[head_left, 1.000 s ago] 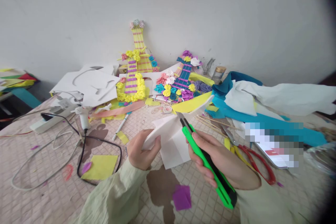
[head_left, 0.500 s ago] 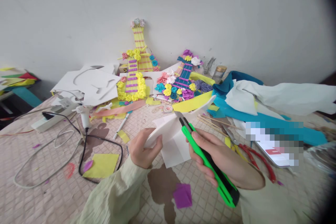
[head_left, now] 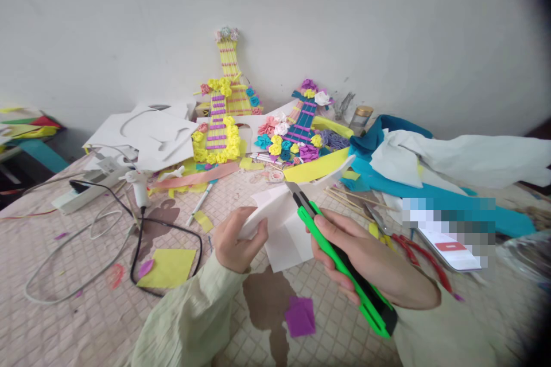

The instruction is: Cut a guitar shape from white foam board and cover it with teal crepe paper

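My left hand (head_left: 236,243) is closed on the near left edge of a white foam sheet (head_left: 286,238), which it holds tilted above the table. My right hand (head_left: 370,264) grips a green and black utility knife (head_left: 344,266). The knife's blade is out and its tip rests on the sheet's upper part. Both sleeves are pale green.
Two flower-covered paper guitars (head_left: 221,114) (head_left: 297,132) lean on the wall. White cut sheets (head_left: 146,137), a glue gun (head_left: 138,183) with black cord, a power strip (head_left: 86,189), yellow paper (head_left: 167,266), purple scrap (head_left: 299,315), red-handled scissors (head_left: 424,261), a phone (head_left: 450,243), and blue and white sheets (head_left: 430,172) surround my hands.
The knife's blade tip has slid a little up and left along the white sheet. My left hand shifted slightly right with the sheet.
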Available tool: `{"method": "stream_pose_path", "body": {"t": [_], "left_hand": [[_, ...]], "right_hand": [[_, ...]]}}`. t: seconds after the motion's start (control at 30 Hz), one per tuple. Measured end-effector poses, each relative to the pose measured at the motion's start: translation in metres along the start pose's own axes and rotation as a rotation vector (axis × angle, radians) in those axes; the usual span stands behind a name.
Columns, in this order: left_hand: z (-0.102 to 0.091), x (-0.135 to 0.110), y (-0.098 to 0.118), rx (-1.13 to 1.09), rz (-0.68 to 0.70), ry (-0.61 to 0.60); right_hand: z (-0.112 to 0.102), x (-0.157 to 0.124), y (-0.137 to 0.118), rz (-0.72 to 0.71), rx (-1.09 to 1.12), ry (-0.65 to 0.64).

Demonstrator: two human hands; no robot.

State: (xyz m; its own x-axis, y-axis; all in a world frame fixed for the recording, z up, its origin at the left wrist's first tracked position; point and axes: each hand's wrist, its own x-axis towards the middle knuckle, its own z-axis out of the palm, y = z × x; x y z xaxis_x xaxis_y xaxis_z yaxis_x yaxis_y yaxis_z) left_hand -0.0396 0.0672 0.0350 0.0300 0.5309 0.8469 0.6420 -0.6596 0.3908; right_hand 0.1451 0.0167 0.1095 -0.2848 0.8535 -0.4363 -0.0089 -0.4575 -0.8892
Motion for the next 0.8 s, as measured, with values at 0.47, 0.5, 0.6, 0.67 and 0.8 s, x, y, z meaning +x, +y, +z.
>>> {"method": "stream_pose_path", "body": {"t": [0.47,0.5,0.6,0.67,0.8], "left_hand": [[0.0,0.001,-0.001,-0.085,0.033,-0.023],[0.0,0.001,-0.001,-0.088,0.035,-0.024],[0.0,0.001,-0.001,-0.11,0.036,-0.029],[0.0,0.001,-0.001,-0.122,0.037,-0.032],[0.0,0.002,-0.002,-0.106,0.028,-0.031]], "right_hand": [[0.0,-0.004,-0.002,0.014,-0.07,-0.014],[0.0,-0.004,-0.002,0.019,-0.076,-0.017],[-0.001,-0.004,-0.003,0.023,-0.095,-0.012],[0.0,-0.002,-0.004,0.016,-0.114,-0.016],[0.001,-0.003,-0.012,0.01,-0.141,-0.035]]}}
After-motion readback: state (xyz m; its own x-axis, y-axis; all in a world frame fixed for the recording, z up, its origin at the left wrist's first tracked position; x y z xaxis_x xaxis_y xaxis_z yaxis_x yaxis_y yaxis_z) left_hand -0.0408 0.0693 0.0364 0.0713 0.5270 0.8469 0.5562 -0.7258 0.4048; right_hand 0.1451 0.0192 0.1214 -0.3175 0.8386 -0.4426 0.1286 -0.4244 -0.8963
